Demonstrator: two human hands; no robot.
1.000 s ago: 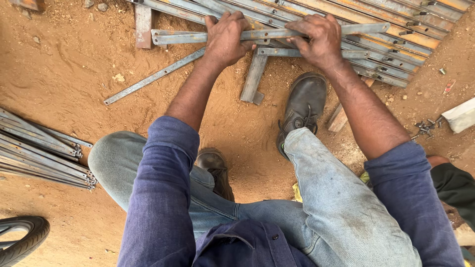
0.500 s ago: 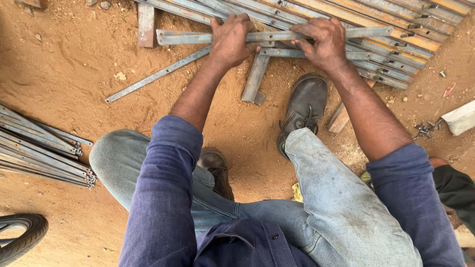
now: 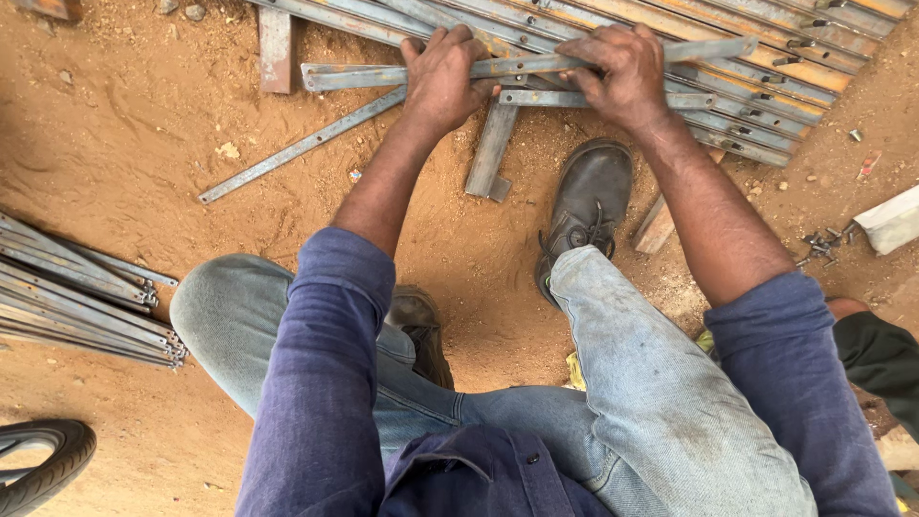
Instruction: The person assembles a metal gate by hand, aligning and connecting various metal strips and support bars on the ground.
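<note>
I sit on reddish dirt with both arms stretched forward. My left hand (image 3: 445, 77) and my right hand (image 3: 622, 72) both grip one long grey steel angle bar (image 3: 354, 75) that lies crosswise on a stack of similar bars (image 3: 766, 67). A second shorter bar (image 3: 546, 98) lies just under it, near my right fingers. A short upright piece of angle (image 3: 490, 153) props the stack below my left hand. My right boot (image 3: 584, 206) rests on the ground just below the bars.
A thin flat strip (image 3: 297, 148) lies diagonally on the dirt at left. A bundle of thin rods (image 3: 77, 302) lies at far left, a tyre (image 3: 43, 464) at bottom left. A white block (image 3: 890, 220) and small bolts (image 3: 823, 247) sit at right.
Both hands keep their grip on the bar. The bar and hands have shifted only slightly; nothing was let go.
</note>
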